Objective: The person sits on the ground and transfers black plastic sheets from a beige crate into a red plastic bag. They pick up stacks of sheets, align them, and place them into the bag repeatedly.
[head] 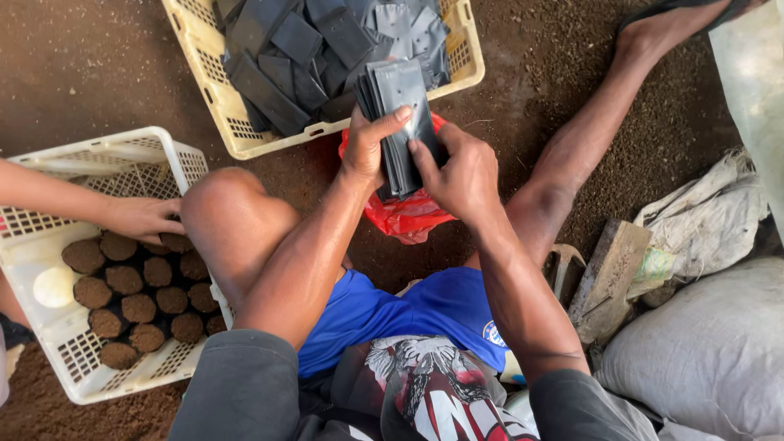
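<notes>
I sit on bare soil with my knees apart. My left hand [371, 147] grips a thick stack of flat black plastic bags [400, 106] from its left side, thumb across the front. My right hand [461, 171] holds the same stack from the right, fingertips on the front bag. Under the stack, between my legs, lies a crumpled red plastic bag [408, 219]. Just beyond it stands a cream crate [237, 135] heaped with more loose black bags.
A white crate [175, 167] at the left holds several soil-filled black bags standing upright; another person's hand [143, 219] rests on them. White sacks [710, 351] and a wooden block [608, 278] lie at the right. Brown soil covers the ground.
</notes>
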